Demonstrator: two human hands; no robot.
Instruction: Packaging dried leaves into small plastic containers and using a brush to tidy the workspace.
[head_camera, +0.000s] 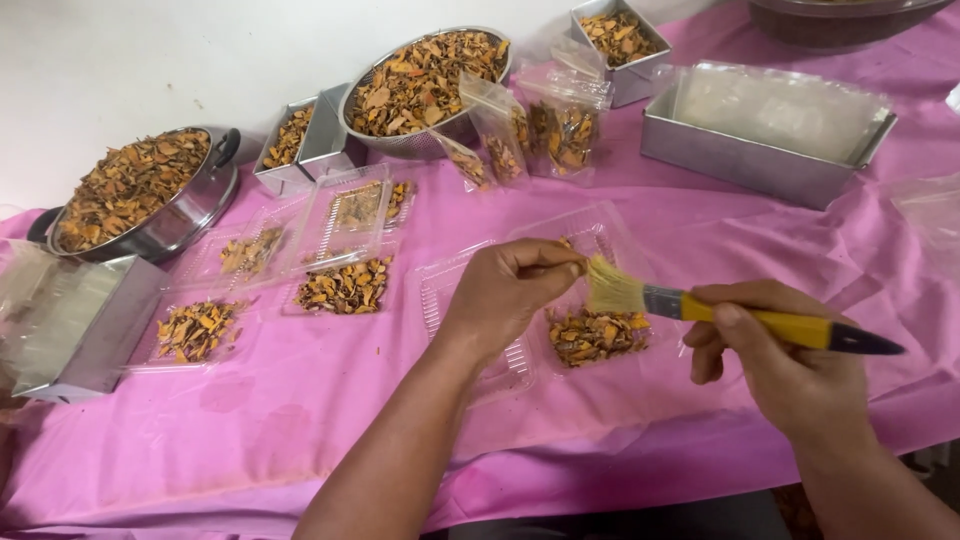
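Observation:
My right hand (775, 355) grips a paintbrush (740, 318) with a yellow and black handle, held level, its pale bristles pointing left. My left hand (505, 290) is closed in a pinch, its fingertips touching the bristles. Both hover over an open clear plastic clamshell box (490, 365) lying on the pink tablecloth (250, 430). One half of the box holds a small heap of dried orange-brown pieces (595, 335).
Other clamshell boxes with dried pieces (345, 285) lie to the left. A pot (140, 195), a colander (425, 85) and small metal tins (620, 40) hold more pieces. Filled clear pouches (560, 130) stand behind. A metal tray with plastic bags (765, 135) sits at right; another tray (75, 325) at left.

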